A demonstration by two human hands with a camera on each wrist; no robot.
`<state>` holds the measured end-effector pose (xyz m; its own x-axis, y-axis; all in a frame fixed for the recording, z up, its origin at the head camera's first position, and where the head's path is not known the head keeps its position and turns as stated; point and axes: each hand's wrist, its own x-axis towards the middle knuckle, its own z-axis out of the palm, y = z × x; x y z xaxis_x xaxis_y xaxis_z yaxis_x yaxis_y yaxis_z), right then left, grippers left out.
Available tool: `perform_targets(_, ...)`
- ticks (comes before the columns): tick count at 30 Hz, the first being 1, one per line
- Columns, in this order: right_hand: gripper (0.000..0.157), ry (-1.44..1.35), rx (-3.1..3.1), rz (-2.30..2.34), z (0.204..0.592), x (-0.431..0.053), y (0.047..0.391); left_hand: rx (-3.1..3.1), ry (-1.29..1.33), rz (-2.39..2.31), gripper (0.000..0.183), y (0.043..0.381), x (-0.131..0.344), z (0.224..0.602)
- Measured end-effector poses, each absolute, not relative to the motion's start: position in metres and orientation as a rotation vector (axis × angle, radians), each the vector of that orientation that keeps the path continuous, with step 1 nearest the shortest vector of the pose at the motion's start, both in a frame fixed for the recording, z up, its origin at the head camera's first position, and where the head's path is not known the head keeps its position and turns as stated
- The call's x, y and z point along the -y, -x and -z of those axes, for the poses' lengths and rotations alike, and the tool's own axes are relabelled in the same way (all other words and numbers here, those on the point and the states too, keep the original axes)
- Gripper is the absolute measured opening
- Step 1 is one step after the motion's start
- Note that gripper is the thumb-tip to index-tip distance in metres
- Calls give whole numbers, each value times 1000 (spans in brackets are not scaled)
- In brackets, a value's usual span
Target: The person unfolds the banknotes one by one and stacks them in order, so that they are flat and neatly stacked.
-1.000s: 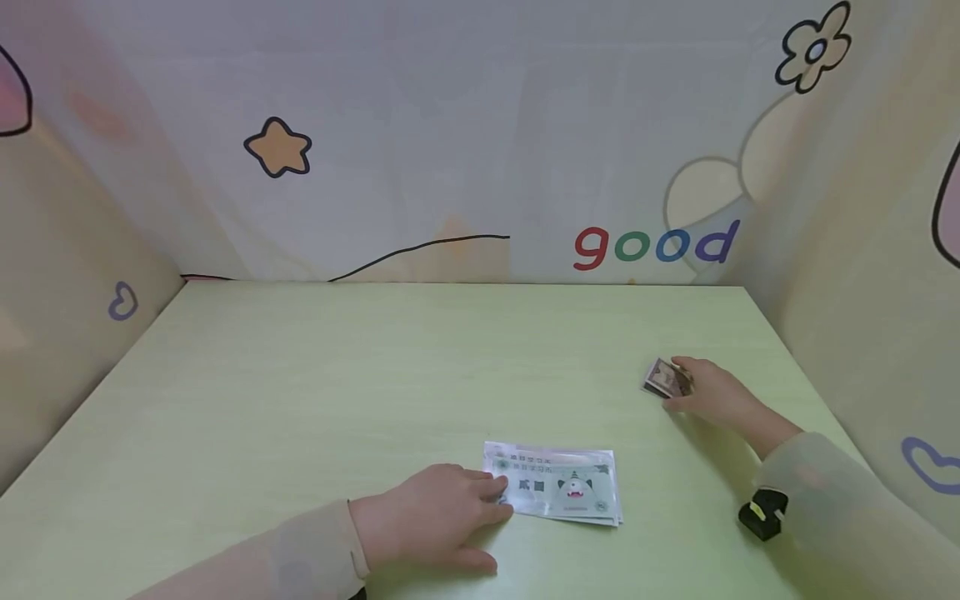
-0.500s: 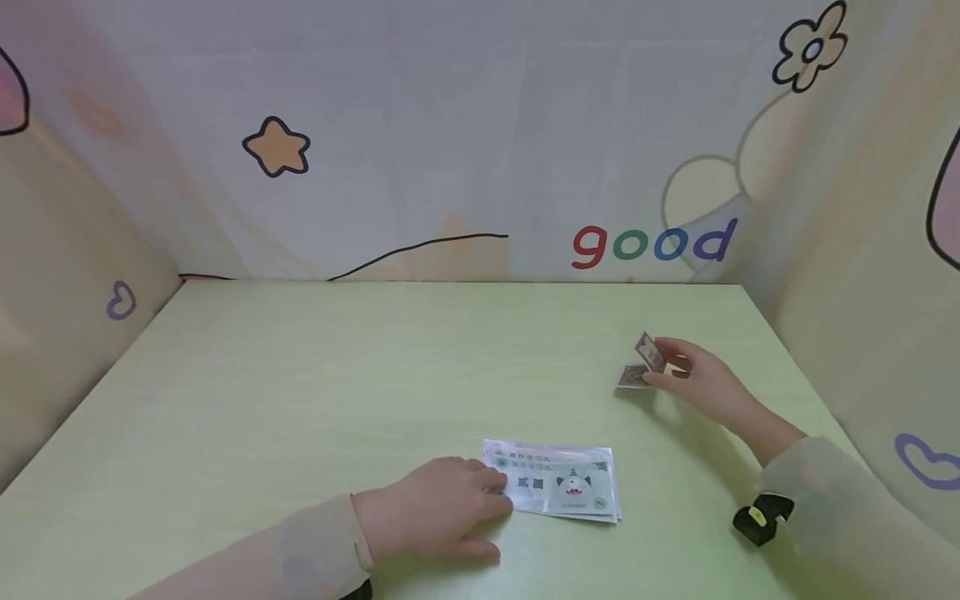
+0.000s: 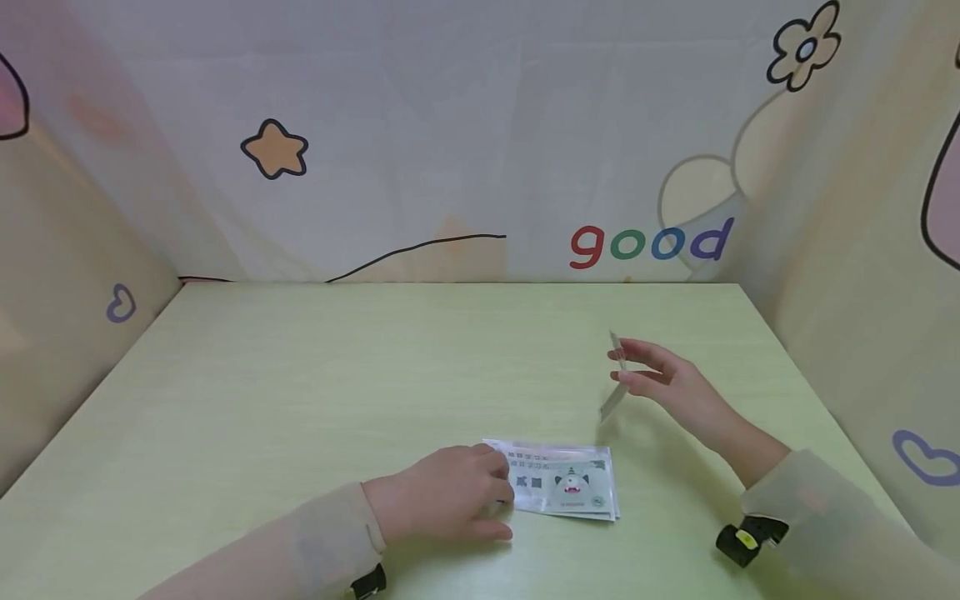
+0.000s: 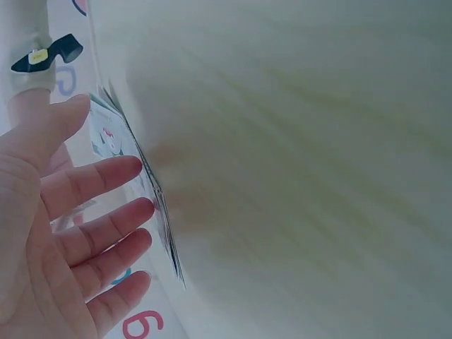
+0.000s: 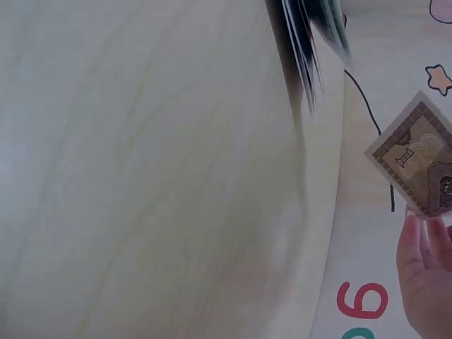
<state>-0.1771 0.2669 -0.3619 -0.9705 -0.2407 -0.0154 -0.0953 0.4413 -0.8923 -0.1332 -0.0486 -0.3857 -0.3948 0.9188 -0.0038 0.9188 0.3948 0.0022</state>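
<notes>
My right hand [image 3: 678, 387] pinches a small brown patterned card [image 3: 612, 403] above the table at right. In the head view the card stands nearly edge-on; its printed face [image 5: 413, 155] shows in the right wrist view. Whether it is one piece or two, I cannot tell. My left hand [image 3: 450, 492] lies over the left end of a small stack of play banknotes [image 3: 566, 479] with a cartoon monster on top. In the left wrist view its fingers [image 4: 106, 236] are loosely extended, fingertips at the notes' edge.
A pale green table [image 3: 337, 358] spreads under both hands. Behind it stands a decorated cloth backdrop [image 3: 420, 150], with cloth side walls [image 3: 67, 358] to left and right.
The brown card, earlier lying lower at right, has been lifted, turned edge-on and carried left by my right hand. My left hand has shifted slightly right over the banknotes.
</notes>
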Motion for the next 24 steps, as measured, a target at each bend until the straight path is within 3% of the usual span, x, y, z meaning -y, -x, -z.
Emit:
perform_targets(6,50,354,-2340,1671,361,-255,172,-2768,-1622,-104,32,139,45,383)
perform_targets(14,45,392,-2129,1656,362,-238,160,-2978,-1232,-834,28,149,36,364)
perform_targets(21,45,483,-1983,1635,361,-224,156,-2764,-1037,-1289,42,157,25,360)
perform_targets(24,44,527,-1935,1610,361,-220,155,-2638,-975,-1414,37,158,22,359)
